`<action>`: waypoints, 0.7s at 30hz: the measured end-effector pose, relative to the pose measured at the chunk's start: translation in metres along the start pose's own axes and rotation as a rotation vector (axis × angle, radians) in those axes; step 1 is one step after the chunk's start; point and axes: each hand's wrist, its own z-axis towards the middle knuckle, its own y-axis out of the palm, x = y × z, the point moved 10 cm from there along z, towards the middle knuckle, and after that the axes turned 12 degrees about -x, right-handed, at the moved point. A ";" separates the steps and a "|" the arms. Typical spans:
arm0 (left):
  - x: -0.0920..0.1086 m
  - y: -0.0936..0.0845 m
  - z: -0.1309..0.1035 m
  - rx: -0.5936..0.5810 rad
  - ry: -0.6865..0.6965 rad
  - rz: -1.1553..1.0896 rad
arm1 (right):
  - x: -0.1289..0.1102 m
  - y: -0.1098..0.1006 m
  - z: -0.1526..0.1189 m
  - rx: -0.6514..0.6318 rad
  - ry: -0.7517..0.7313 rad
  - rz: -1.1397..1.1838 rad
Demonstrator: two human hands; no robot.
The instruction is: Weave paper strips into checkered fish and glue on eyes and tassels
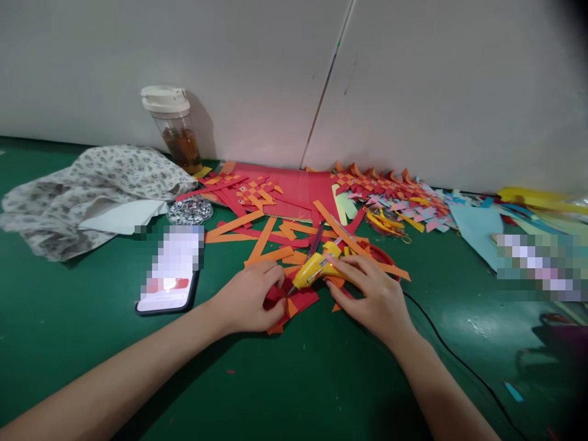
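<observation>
My right hand (372,294) grips a yellow hot glue gun (315,269), its nozzle pointing down and left. Close to that nozzle, my left hand (257,297) pinches a piece of woven red and orange paper (301,301) at its left side. Whether the nozzle touches the paper I cannot tell. Loose orange paper strips (264,242) and red strips lie just beyond both hands. Part of a pair of scissors with red handles (386,256) shows behind the glue gun, partly covered by strips. A black cord (441,340) trails from beside my right hand toward the lower right.
A phone (169,275) lies left of my left hand. Behind it are a patterned cloth (92,190), a bag of googly eyes (190,210) and a lidded tea bottle (177,131) by the wall. Woven paper fish (381,187) and coloured strips lie at the back right.
</observation>
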 end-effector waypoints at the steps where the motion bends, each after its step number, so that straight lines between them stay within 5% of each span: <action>1: 0.000 0.000 0.000 -0.002 -0.002 0.003 | 0.000 0.001 0.000 -0.007 -0.003 0.001; 21: 0.000 0.000 -0.001 0.010 0.002 -0.005 | 0.003 -0.002 -0.001 0.018 0.012 -0.044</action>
